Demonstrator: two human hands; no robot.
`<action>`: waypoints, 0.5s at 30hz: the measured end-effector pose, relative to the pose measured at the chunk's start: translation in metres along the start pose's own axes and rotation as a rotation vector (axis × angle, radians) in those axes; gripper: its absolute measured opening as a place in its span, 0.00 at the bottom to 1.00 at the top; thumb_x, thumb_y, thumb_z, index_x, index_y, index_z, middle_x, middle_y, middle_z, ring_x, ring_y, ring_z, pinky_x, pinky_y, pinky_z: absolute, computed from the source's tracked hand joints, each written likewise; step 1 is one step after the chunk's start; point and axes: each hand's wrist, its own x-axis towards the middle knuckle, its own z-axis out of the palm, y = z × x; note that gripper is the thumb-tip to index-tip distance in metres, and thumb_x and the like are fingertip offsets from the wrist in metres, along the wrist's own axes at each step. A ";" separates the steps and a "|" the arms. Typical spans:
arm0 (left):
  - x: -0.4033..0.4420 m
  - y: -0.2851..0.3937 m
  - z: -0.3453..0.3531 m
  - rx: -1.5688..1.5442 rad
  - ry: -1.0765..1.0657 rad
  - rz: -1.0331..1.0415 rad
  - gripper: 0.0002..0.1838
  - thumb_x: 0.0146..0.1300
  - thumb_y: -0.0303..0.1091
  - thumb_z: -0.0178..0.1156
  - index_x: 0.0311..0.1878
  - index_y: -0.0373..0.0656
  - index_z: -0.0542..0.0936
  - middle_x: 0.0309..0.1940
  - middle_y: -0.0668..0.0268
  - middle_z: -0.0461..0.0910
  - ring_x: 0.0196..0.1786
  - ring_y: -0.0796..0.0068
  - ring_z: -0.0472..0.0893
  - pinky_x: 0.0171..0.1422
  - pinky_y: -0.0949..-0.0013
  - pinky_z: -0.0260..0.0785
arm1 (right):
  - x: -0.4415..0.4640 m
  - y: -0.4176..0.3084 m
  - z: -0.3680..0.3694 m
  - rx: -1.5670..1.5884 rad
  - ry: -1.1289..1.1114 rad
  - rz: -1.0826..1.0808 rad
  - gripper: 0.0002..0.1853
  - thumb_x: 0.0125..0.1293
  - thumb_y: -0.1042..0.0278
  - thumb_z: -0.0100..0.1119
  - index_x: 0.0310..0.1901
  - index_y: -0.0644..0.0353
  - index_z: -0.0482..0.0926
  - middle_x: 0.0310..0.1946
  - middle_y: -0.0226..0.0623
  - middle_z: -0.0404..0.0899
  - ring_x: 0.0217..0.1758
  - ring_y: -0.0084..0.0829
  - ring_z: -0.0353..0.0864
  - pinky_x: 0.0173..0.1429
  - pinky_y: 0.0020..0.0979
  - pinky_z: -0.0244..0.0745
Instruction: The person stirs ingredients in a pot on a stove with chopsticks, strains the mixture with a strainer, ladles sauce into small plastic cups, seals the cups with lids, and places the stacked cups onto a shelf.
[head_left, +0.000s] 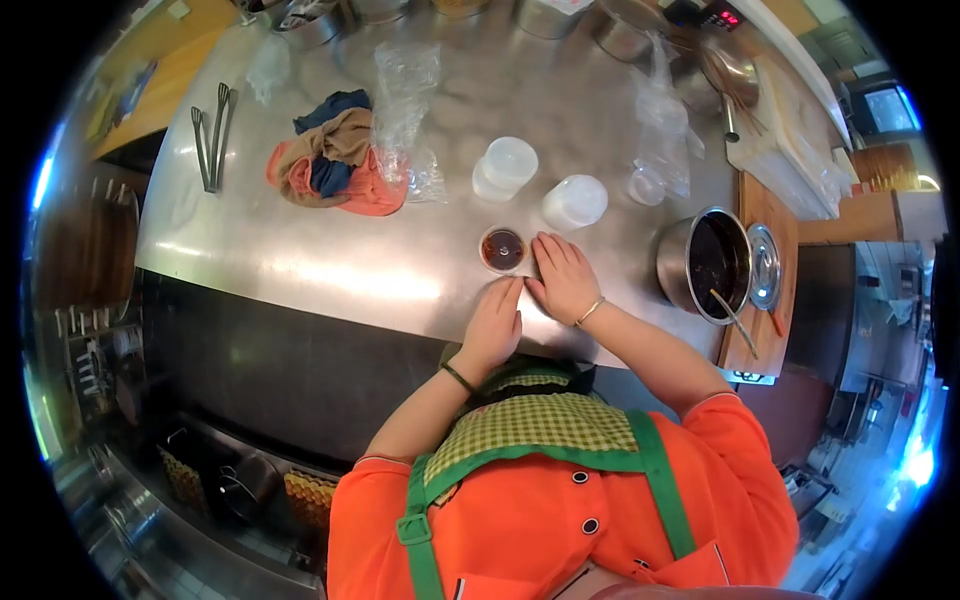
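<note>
A small clear cup (pixel 503 249) of dark reddish-brown sauce stands on the steel counter in front of me. Just below its near edge, my left hand (pixel 490 327) has its fingers pressed together. My right hand (pixel 566 282) rests at the cup's right side, fingers stretched out and thumb pointing to my left fingertips. Something pale lies between the two hands, too small to make out. Beyond the cup are two stacks of clear plastic cups, a left stack (pixel 505 168) and a right stack (pixel 575 203).
On the right, a steel pot (pixel 705 265) of dark sauce holds a long-handled utensil (pixel 738 325); a metal lid (pixel 763 268) lies beside it on a wooden board (pixel 755 205). Cloths (pixel 335 155), plastic bags (pixel 408 100) and metal tongs (pixel 212 140) lie leftward. Several pots line the far edge.
</note>
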 end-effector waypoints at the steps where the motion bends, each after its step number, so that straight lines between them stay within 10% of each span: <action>1: 0.000 0.000 -0.002 0.012 0.009 0.026 0.27 0.48 0.18 0.52 0.56 0.30 0.65 0.51 0.47 0.68 0.56 0.48 0.68 0.60 0.57 0.62 | 0.000 -0.002 0.000 0.005 -0.010 -0.006 0.33 0.55 0.56 0.55 0.60 0.67 0.61 0.61 0.49 0.61 0.64 0.45 0.59 0.66 0.41 0.55; 15: -0.001 -0.003 -0.006 0.058 -0.076 0.064 0.27 0.46 0.23 0.56 0.53 0.32 0.69 0.49 0.52 0.71 0.55 0.52 0.70 0.60 0.58 0.64 | 0.012 -0.004 -0.002 0.018 -0.064 0.078 0.37 0.53 0.55 0.56 0.62 0.66 0.59 0.62 0.49 0.59 0.64 0.44 0.59 0.63 0.43 0.57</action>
